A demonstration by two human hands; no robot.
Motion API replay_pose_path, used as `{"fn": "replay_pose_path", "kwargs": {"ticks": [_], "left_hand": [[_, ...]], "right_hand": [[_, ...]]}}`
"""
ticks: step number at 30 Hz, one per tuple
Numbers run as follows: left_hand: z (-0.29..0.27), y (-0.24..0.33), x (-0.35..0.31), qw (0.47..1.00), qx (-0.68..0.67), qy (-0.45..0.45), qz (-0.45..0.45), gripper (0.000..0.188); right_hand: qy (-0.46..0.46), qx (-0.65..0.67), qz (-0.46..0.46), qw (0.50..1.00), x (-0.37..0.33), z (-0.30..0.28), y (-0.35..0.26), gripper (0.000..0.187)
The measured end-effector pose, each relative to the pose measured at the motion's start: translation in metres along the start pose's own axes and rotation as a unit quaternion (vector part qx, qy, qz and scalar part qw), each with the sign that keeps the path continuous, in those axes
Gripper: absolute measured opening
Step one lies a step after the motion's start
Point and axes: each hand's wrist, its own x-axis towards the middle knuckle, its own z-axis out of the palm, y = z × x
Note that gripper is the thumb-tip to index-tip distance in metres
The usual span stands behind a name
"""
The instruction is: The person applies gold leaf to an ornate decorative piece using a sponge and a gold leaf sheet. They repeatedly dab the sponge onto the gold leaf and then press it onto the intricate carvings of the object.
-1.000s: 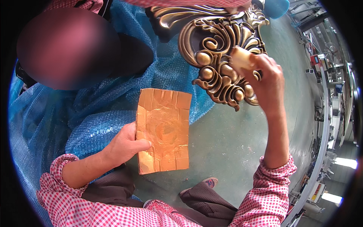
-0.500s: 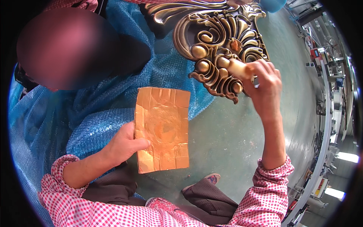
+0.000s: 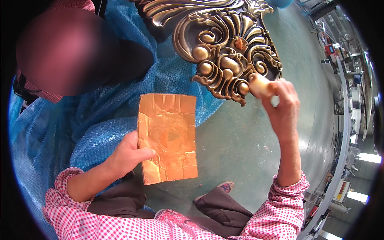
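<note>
My left hand (image 3: 127,157) grips the left edge of a flat rectangular cardboard piece (image 3: 172,124), its face coated in shiny gold with a duller smear in the middle. The thumb lies on top of it. Between the fingertips of my right hand (image 3: 285,100) is a small cream-coloured pad (image 3: 260,85), blurred, its exact kind unclear. That pad is close against the lower right edge of an ornate scrolled carving (image 3: 230,64) in dark bronze and gold; whether they touch I cannot tell. An orange-brown patch shows near the carving's middle.
Blue bubble wrap (image 3: 104,136) spreads over the left side and beneath the carving. A co-worker in a checked sleeve (image 3: 74,5) is close at the upper left. Green floor (image 3: 236,148) lies below the carving, with racks and machinery (image 3: 344,80) along the right.
My right hand has drawn the pad off the carving's rounded front, right and slightly down to its edge. The carving and cardboard appear shifted slightly left in view.
</note>
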Motion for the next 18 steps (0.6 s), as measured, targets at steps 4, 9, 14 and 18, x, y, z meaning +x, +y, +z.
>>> {"fn": "replay_pose_path", "kwargs": {"ticks": [4, 9, 14, 18], "left_hand": [[0.000, -0.001, 0.003, 1.000, 0.005, -0.013, -0.006, 0.039], [0.004, 0.001, 0.002, 1.000, -0.011, -0.006, -0.004, 0.039], [0.006, -0.003, 0.004, 1.000, 0.004, -0.013, -0.009, 0.046], [0.005, -0.002, 0.005, 1.000, 0.006, -0.013, -0.018, 0.047]], "right_hand": [[-0.007, 0.068, -0.055, 0.996, -0.004, 0.006, -0.020, 0.027], [0.046, 0.005, 0.031, 0.998, -0.001, -0.003, 0.001, 0.026], [0.008, -0.009, -0.036, 0.999, 0.013, 0.012, -0.004, 0.022], [0.016, 0.046, 0.003, 0.999, 0.019, 0.004, -0.002, 0.019]]}}
